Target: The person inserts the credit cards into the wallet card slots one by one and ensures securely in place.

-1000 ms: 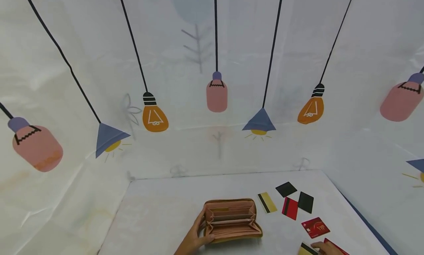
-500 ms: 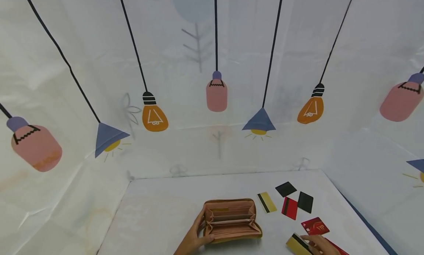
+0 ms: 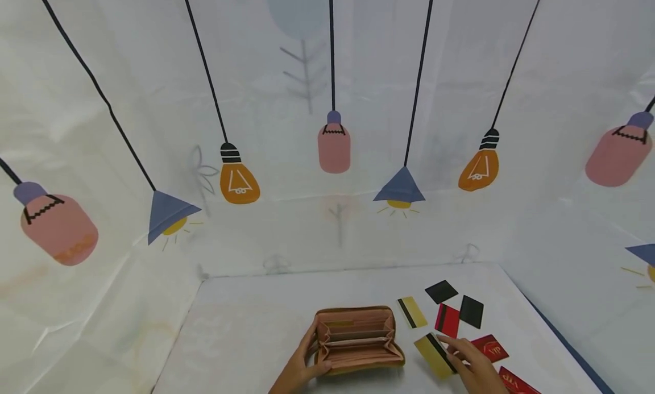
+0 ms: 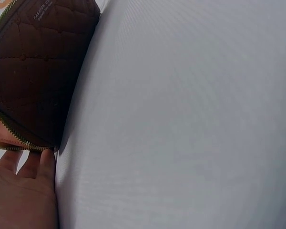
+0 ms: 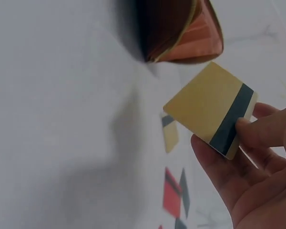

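A brown zip-around wallet (image 3: 360, 360) stands unzipped on the white table, its pink lining and pleated compartments showing. My left hand (image 3: 303, 363) grips its left end, thumb on the lower front edge. The left wrist view shows the wallet's quilted brown outside (image 4: 43, 62) and the fingers (image 4: 31, 164) at its zipped edge. To the wallet's right, my right hand (image 3: 473, 363) pinches a gold card (image 3: 435, 355) with a black stripe between thumb and fingers. In the right wrist view that gold card (image 5: 212, 105) is raised off the table, apart from the wallet (image 5: 181, 33).
Right of the wallet lie another gold card (image 3: 412, 312), a red striped card (image 3: 447, 320), two black cards (image 3: 442, 291) and two red VIP cards (image 3: 492, 348). White walls with printed lamps surround the white table (image 3: 245, 320).
My right hand has picked up the gold card and carried it up and left toward the wallet, uncovering a red VIP card. My left hand and the wallet have stayed put.
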Demonstrator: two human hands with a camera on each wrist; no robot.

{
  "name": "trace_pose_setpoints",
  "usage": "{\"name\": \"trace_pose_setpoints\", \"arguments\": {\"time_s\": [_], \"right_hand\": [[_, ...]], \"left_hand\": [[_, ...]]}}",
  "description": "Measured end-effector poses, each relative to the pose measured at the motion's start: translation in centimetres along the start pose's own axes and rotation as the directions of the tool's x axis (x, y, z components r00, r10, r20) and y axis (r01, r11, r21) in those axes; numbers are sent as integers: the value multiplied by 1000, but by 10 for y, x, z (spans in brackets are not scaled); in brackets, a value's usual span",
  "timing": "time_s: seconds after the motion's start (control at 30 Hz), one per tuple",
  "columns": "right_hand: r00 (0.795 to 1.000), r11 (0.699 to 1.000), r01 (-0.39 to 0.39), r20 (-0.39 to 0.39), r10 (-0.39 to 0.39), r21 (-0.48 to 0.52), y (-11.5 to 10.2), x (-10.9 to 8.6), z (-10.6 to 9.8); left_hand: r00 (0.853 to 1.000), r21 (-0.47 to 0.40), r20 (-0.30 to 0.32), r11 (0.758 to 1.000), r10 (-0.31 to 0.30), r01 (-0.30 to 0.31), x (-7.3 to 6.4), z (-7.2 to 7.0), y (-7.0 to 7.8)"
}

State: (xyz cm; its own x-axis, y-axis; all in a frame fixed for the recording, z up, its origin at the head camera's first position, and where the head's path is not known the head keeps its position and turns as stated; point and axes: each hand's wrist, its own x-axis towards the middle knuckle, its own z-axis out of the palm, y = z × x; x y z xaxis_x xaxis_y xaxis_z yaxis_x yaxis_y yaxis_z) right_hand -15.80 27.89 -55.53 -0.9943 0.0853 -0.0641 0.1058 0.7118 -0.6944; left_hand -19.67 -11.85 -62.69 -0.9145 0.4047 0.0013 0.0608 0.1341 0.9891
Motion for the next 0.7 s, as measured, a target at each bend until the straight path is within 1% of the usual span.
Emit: {"name": "trace_pose_setpoints", "arguments": {"time_s": [0.1, 0.23, 0.3, 0.37, 0.43, 0.47, 0.53, 0.6, 0.63, 0.67, 0.7], "right_hand": [[999, 999, 31, -20, -31, 31, -12, 3, 2], [989, 990, 134, -60, -132, 32, -28, 9, 5], [975, 979, 205, -87, -203, 17, -36, 13, 7], [963, 967, 255, -97, -252, 18, -45, 18, 8], [941, 948, 319, -116, -317, -1, -52, 24, 11], [927, 934, 357, -121, -356, -10, -57, 27, 12], [888, 898, 439, -138, -439, -37, -65, 33, 16], [826, 842, 531, -166, -539, -94, -73, 39, 21], [797, 815, 569, -170, -580, -113, -77, 41, 22], [762, 781, 610, -174, -624, -133, -80, 43, 23], [731, 752, 642, -173, -660, -154, -83, 46, 25]], "left_hand": [[1000, -5, -4, 1000, -8, 8, -2, 1, 1], [1000, -5, -7, 1000, 5, -5, -3, 1, 0], [1000, 4, -14, 1000, 12, -12, -3, 1, 0], [1000, 12, -15, 1000, 15, -15, -4, 1, 1], [1000, 17, -18, 1000, 6, -6, -3, 0, 2], [1000, 19, -18, 1000, 5, -4, -3, 0, 2], [1000, 15, -21, 1000, -3, 4, -2, -2, 3], [1000, 7, -22, 1000, -13, 13, -1, -3, 3], [1000, 4, -20, 1000, -14, 14, -1, -3, 3], [1000, -1, -19, 1000, -15, 15, -1, -2, 4], [1000, -6, -18, 1000, -19, 18, -1, -2, 3]]}}
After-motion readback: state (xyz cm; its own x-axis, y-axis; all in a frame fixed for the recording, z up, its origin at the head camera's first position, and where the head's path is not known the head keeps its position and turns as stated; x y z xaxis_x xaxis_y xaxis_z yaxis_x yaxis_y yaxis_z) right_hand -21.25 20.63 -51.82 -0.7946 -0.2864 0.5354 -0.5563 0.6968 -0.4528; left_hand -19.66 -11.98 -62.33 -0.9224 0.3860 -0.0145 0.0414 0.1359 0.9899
